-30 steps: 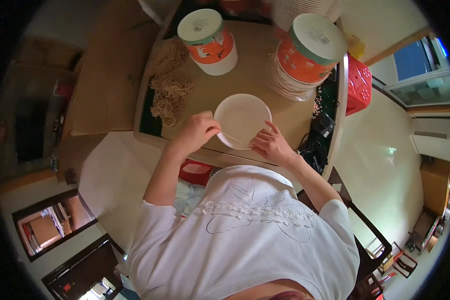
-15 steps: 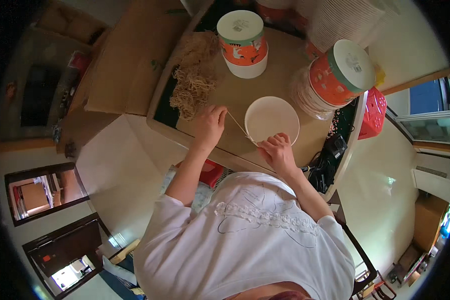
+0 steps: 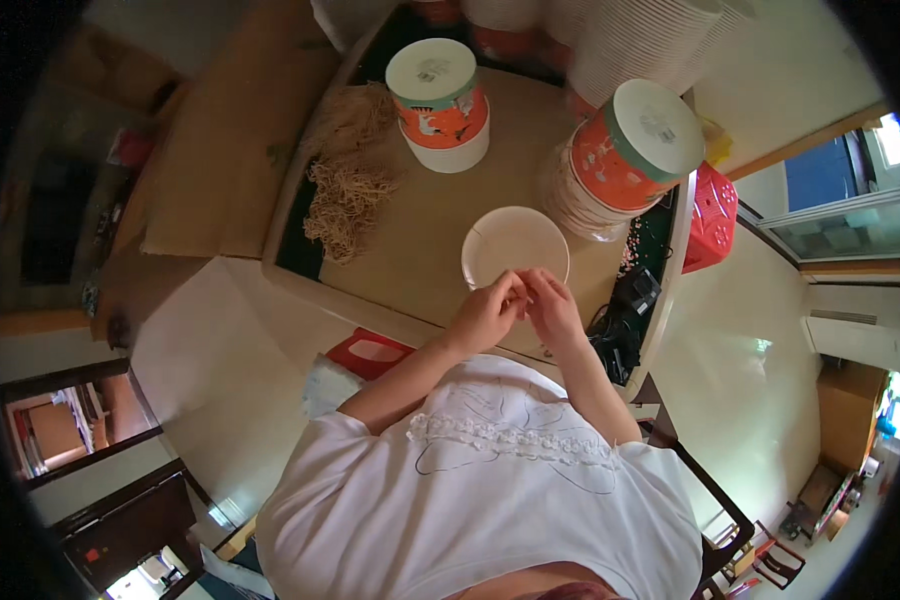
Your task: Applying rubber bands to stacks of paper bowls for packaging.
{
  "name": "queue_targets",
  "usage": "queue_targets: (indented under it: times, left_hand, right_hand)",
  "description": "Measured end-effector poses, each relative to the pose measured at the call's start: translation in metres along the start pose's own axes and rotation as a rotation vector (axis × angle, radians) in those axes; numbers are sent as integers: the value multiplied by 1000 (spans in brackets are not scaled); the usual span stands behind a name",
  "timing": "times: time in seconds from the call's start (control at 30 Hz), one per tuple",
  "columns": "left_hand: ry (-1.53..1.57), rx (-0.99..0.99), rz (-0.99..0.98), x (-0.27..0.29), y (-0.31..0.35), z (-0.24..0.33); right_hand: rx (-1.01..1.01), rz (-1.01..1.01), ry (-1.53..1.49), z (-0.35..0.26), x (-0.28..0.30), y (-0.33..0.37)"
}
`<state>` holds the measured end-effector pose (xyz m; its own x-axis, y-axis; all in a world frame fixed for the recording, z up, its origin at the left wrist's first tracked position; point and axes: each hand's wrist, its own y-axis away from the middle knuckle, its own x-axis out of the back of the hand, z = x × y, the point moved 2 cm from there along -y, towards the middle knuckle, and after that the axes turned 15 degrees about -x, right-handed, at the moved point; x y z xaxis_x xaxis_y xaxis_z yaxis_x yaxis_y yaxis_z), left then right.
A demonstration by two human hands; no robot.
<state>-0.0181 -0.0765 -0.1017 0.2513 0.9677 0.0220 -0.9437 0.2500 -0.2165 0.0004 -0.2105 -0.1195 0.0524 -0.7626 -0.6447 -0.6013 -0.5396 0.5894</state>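
One fisheye view looks steeply down from the wearer's head (edges bending toward a dark rim), shirt near below, left hand, right hand and bench beyond.

Glossy pale floor, bright window

Marks on the orange tubs are illegible.

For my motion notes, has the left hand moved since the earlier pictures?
Yes, the left hand moved rightward, away from the tangled tan strands, toward the right hand.
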Motion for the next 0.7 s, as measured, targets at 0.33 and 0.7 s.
queue_targets:
  times: [0.33,0.7]
  left_hand:
    - [-582,-148,-104,-9,-5,8]
    - [-621,-216,-242,-36,-15,12]
  right_hand:
    - [329,393,585,-55,22,25]
    - [206,33,-154,-41,25,14]
